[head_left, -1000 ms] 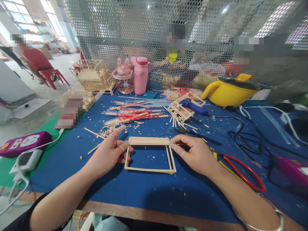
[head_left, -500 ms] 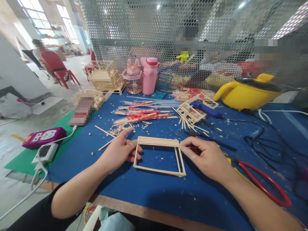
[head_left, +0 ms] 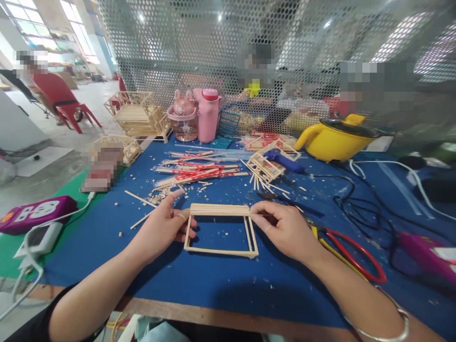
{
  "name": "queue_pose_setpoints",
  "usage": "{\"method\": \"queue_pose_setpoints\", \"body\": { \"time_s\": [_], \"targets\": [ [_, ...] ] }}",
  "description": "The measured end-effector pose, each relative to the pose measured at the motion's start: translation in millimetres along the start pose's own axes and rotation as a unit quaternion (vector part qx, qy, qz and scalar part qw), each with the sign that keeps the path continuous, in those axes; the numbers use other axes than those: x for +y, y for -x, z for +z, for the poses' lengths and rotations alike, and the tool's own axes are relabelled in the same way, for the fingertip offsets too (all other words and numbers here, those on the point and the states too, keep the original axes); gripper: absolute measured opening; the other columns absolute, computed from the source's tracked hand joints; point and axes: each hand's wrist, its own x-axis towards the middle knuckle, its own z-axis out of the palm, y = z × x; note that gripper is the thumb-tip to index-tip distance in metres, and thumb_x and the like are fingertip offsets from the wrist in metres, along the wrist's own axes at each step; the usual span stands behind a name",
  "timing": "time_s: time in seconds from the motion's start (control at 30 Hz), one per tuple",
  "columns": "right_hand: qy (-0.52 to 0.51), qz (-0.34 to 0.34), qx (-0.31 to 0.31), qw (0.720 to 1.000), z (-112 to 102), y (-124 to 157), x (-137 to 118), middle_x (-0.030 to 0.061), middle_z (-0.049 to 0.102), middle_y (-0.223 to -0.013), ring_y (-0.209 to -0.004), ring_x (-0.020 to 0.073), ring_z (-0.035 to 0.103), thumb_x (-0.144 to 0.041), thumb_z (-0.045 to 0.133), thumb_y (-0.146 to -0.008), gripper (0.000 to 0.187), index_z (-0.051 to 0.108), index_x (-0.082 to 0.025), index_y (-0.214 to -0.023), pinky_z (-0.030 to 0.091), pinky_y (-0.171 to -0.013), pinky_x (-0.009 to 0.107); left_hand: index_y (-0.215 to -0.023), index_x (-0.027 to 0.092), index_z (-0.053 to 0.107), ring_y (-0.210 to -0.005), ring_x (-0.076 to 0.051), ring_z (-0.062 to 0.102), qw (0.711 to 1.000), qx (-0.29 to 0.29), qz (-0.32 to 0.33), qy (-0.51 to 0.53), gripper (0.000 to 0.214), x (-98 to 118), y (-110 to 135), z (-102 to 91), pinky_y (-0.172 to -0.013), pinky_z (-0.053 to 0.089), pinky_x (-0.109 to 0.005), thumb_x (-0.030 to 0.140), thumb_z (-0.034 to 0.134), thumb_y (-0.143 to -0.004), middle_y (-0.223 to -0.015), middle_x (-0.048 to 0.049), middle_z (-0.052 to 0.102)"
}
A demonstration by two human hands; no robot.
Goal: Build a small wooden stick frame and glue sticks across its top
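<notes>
A rectangular frame of thin wooden sticks point(head_left: 219, 211) lies flat on the blue table cover point(head_left: 221, 285) in front of me. My left hand point(head_left: 162, 226) pinches the frame's left end, index finger raised above it. My right hand point(head_left: 285, 230) pinches the right end of the top bundle of sticks. Both hands are closed on the frame. Behind it lies a loose pile of sticks point(head_left: 195, 172), some with red-and-white wrappers.
Red-handled cutters point(head_left: 351, 254) lie right of my right hand. A blue glue gun point(head_left: 285, 160) rests on a small stick structure point(head_left: 267, 165). A yellow pot point(head_left: 335, 138), pink bottles point(head_left: 207, 114), stick houses point(head_left: 137, 114), black cables point(head_left: 359, 204) and a purple power strip point(head_left: 33, 213) surround them. People sit behind mesh.
The view swung right and came back. Both hands keep the same hold on the stick frame, which stays flat on the cover.
</notes>
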Motion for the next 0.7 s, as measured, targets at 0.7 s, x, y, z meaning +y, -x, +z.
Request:
{"method": "queue_pose_setpoints", "body": {
  "time_s": [0.7],
  "targets": [
    [0.142, -0.194, 0.155, 0.958, -7.9, 15.1, -40.7, 0.0075, 0.068, -0.079, -0.076, 0.0204, 0.058, -0.021, 0.046, -0.092, 0.016, 0.061, -0.018, -0.088, 0.045, -0.071, 0.034, -0.084, 0.018, 0.067, -0.064, -0.016, 0.057, 0.796, -0.101, 0.423, -0.421, 0.027, 47.1, 9.5, 55.0, -0.06, 0.038, -0.026, 0.028, 0.042, -0.091, -0.073, -0.0048, 0.067]
  ]
}}
